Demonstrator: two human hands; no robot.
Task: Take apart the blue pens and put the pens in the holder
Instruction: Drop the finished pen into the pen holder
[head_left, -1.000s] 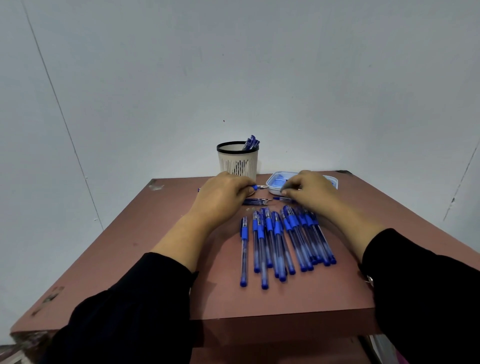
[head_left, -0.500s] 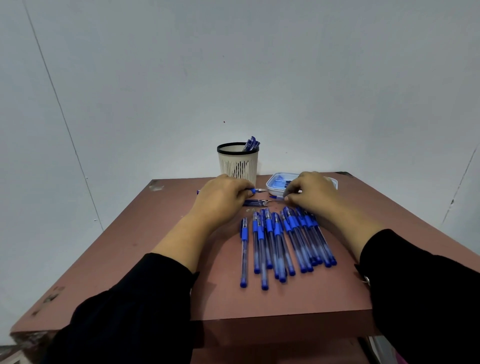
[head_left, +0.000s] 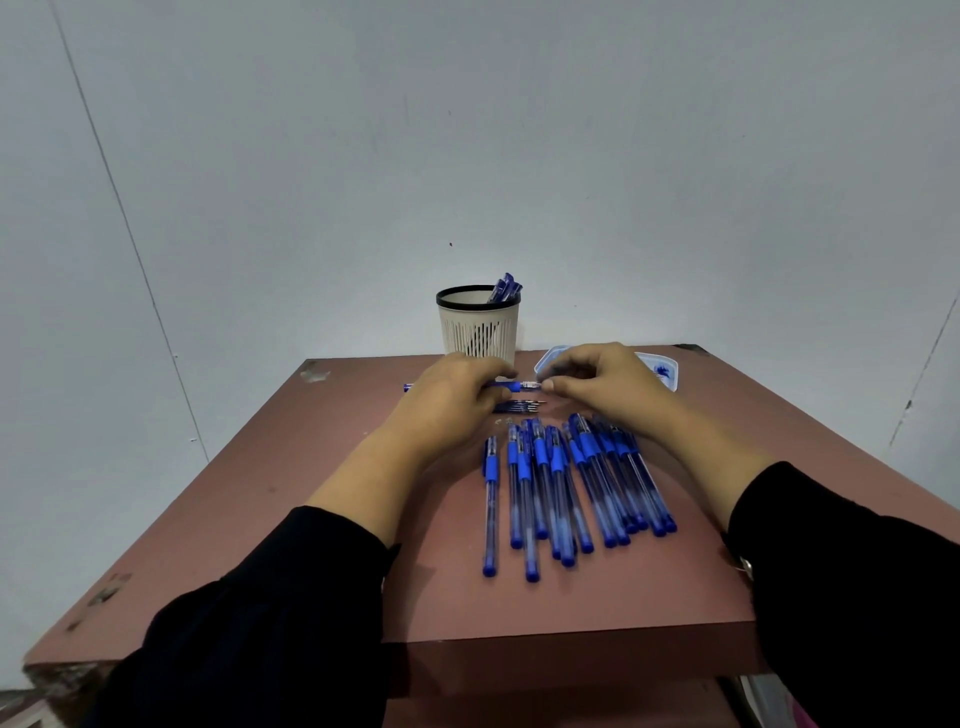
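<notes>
Now mid-disassembly: left hand (head_left: 457, 400) gripping slim blue plastic pen (head_left: 511, 386), right hand (head_left: 597, 382) pinching its tip; next, pull apart.

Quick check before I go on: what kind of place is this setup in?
Probably a bare indoor work corner, not a furnished office: a worn reddish table stands against a plain pale wall, bearing only blue pens, a mesh holder and a small tray.

head cam, single view | we look forward and down over the table (head_left: 322, 519) toward the wall (head_left: 467, 130) | hands close, wide-angle
</notes>
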